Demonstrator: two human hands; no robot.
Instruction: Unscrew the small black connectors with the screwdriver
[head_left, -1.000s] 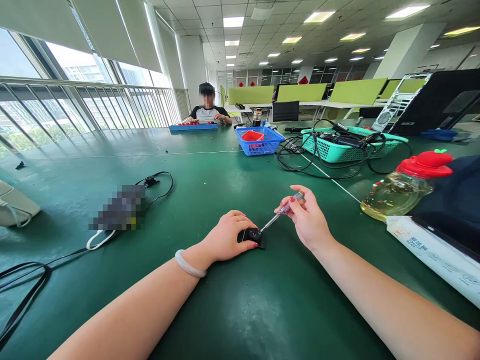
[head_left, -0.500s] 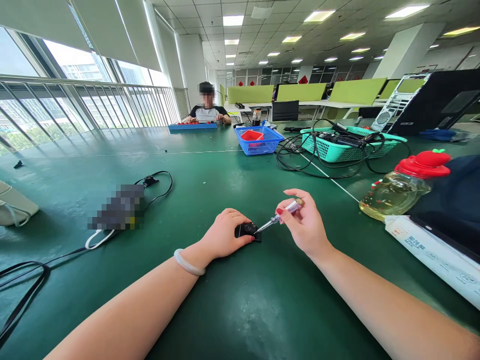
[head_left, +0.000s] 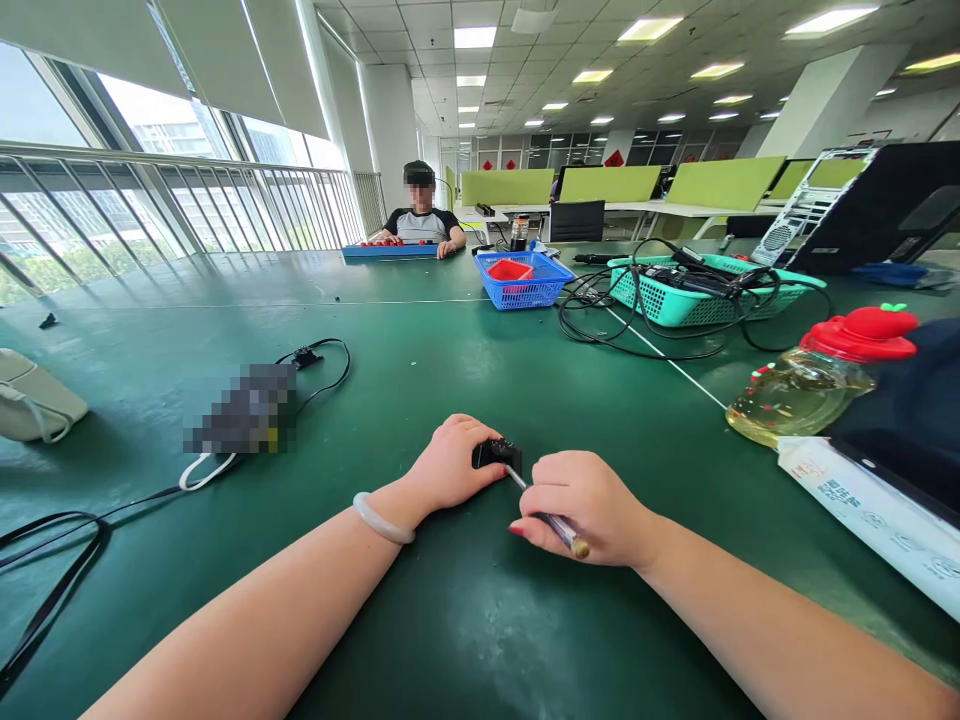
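My left hand [head_left: 455,464], with a pale bangle on its wrist, grips a small black block-shaped part [head_left: 511,455] against the green table. Fingers partly cover the part, so its exact kind is unclear. In my right hand [head_left: 592,505] is a screwdriver [head_left: 559,528] with a clear handle and a yellowish end cap. Its thin shaft slants up and left, and the tip meets the near side of the black part by my left thumb. My right fingers are curled round the handle, whose end points toward me.
A blue basket [head_left: 529,292] with a red tray and a teal basket [head_left: 675,308] full of cables stand ahead. At right lie a red-lidded bottle [head_left: 802,385] and a white packet [head_left: 862,505]. Cables run along the left. A person [head_left: 420,220] sits at the far end.
My right hand has turned over and dropped nearer me; the screwdriver's handle swung from pointing up-right to down-right. My left hand still holds the black part, whose angle looks slightly different.
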